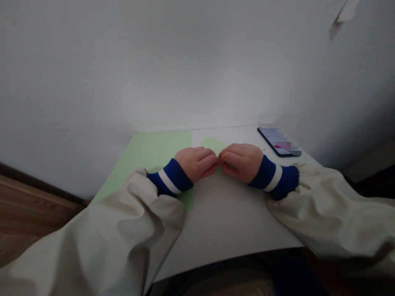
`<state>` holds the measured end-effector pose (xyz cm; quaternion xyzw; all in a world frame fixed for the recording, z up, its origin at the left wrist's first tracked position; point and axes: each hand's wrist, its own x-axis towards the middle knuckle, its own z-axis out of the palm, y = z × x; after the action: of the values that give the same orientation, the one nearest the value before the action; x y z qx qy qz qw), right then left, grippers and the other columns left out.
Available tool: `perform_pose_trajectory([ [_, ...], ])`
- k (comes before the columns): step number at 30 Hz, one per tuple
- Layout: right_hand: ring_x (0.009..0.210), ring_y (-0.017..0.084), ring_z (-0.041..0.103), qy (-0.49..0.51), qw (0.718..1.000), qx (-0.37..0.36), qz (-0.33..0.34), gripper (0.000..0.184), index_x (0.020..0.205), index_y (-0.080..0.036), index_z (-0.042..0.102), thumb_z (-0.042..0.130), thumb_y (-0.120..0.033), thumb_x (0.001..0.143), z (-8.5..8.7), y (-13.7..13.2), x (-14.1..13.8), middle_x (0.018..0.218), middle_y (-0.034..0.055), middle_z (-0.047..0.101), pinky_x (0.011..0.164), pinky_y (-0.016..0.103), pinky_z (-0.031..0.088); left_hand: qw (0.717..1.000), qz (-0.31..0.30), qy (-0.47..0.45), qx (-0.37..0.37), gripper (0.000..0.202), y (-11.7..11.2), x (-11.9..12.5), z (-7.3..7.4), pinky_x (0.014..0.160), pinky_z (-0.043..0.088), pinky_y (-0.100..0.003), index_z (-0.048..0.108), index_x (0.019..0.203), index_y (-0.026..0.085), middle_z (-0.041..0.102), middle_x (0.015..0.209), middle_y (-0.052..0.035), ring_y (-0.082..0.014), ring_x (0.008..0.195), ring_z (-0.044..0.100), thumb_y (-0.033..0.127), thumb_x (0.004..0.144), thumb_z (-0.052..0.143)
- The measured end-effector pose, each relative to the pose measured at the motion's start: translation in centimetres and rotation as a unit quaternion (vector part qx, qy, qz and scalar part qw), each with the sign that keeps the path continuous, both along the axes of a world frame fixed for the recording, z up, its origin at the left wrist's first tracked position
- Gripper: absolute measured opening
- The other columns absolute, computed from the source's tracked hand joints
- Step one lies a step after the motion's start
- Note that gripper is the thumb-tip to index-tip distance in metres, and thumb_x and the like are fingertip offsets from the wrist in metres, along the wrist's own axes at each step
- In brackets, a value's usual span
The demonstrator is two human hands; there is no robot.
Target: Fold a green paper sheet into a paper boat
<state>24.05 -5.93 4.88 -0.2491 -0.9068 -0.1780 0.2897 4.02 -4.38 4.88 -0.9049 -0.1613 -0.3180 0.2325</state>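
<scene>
My left hand (197,164) and my right hand (242,162) meet over the middle of the white table, fingertips nearly touching. Both are closed in a pinch on a small piece of green paper (212,143). Part of this paper shows just beyond the fingers; the rest is hidden behind them. Under my left wrist and sleeve lies a larger sheet of green paper (160,146), flat on the table's left side.
A phone (279,144) with its screen lit lies at the table's back right. The white tabletop (228,222) runs back to a pale wall (197,74). Wooden furniture (27,213) stands at the left, lower than the table.
</scene>
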Motion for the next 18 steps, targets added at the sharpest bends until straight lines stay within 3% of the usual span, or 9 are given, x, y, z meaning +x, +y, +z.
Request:
perform_pose_trajectory([
  [7, 0.073, 0.015, 0.053, -0.025, 0.999, -0.009, -0.019, 0.017, 0.077, -0.019, 0.058, 0.042, -0.019, 0.083, 0.1, 0.1, -0.2, 0.077, 0.0039, 0.064, 0.062, 0.027, 0.036, 0.999, 0.038, 0.016, -0.023, 0.019, -0.3, 0.0, 0.2, 0.053, 0.040, -0.023, 0.058, 0.073, 0.019, 0.063, 0.070, -0.0002, -0.0116, 0.060, 0.056, 0.025, 0.086, 0.046],
  [18, 0.083, 0.018, 0.054, -0.042, 0.986, -0.088, -0.132, 0.009, 0.076, -0.019, 0.056, 0.047, -0.017, 0.073, 0.0, 0.8, 1.6, 0.079, 0.0051, 0.063, 0.065, 0.028, 0.036, 0.992, 0.085, -0.036, -0.086, 0.011, 0.6, -0.7, -0.7, 0.059, 0.041, -0.025, 0.058, 0.070, 0.019, 0.065, 0.070, -0.0004, -0.0126, 0.064, 0.058, 0.019, 0.078, 0.050],
])
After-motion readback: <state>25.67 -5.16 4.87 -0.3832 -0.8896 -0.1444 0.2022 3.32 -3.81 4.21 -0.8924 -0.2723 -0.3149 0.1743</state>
